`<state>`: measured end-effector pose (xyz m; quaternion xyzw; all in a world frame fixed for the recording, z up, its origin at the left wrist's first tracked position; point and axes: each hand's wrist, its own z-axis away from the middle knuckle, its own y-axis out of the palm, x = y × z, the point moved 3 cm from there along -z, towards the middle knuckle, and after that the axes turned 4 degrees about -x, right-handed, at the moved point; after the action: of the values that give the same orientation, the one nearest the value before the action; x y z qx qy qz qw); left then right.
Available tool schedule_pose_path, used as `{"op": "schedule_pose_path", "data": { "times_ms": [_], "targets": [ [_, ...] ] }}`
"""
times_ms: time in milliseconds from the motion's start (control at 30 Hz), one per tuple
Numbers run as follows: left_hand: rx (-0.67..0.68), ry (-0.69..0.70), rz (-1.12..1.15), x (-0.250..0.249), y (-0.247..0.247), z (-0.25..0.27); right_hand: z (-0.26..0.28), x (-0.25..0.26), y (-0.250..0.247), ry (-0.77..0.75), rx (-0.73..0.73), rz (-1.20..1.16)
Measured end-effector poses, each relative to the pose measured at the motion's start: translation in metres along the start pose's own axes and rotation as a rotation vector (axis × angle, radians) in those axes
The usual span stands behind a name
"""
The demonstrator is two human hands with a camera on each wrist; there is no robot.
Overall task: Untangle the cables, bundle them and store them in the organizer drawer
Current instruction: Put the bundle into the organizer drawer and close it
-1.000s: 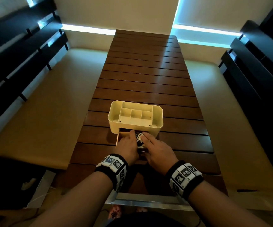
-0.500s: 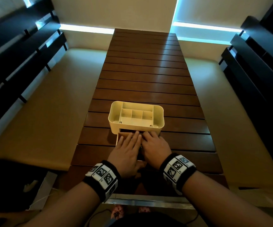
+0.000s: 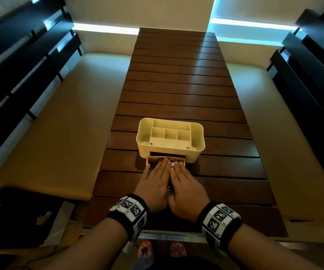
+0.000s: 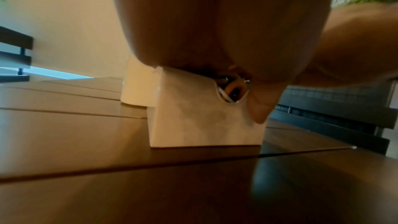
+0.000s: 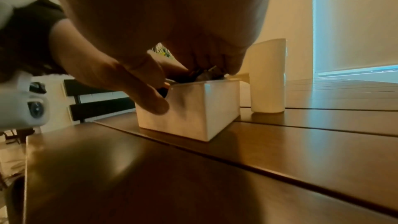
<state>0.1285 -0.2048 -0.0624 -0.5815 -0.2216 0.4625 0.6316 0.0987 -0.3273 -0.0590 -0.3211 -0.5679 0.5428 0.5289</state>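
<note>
Looking down, head view: we lay our left hand (image 3: 153,184) and right hand (image 3: 186,187) side by side, fingers straight and flat, over the pulled-out drawer (image 3: 149,160) of the cream organizer (image 3: 198,145) on the slatted wooden table (image 3: 176,84).
Cables, head view: the bundled cables (image 3: 160,160) sit inside the drawer, partly showing beyond our fingertips; we press on them rather than grasp them.
Left wrist view: our palm covers the drawer (image 4: 193,117) top; coiled cables (image 4: 233,88) show through the notch in its front, our left thumb hanging beside it.
Right wrist view: our fingers rest flat on the cables (image 5: 206,74) at the drawer (image 5: 193,108) rim, thumb against its front wall; the organizer (image 5: 269,77) stands behind.
</note>
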Motion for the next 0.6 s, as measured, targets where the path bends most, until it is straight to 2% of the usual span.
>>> {"op": "schedule_pose_path", "data": {
  "times_ms": [67,167,233,333,600],
  "targets": [
    [0.009,0.041,0.108,0.003,-0.006,0.002,0.001,-0.002,-0.006,-0.030,-0.051,-0.013],
    [-0.067,0.093,0.232,0.006,-0.012,0.015,-0.004,-0.005,-0.014,-0.044,-0.054,-0.008],
    [-0.106,0.104,0.154,0.007,-0.010,0.023,-0.012,-0.008,-0.017,-0.039,-0.027,-0.053],
    [-0.102,0.019,0.057,0.011,-0.006,0.019,-0.022,-0.014,-0.022,-0.039,-0.054,-0.096],
    [-0.118,-0.021,0.073,0.011,-0.019,0.003,-0.022,-0.017,-0.018,-0.047,-0.128,-0.106]
  ]
}}
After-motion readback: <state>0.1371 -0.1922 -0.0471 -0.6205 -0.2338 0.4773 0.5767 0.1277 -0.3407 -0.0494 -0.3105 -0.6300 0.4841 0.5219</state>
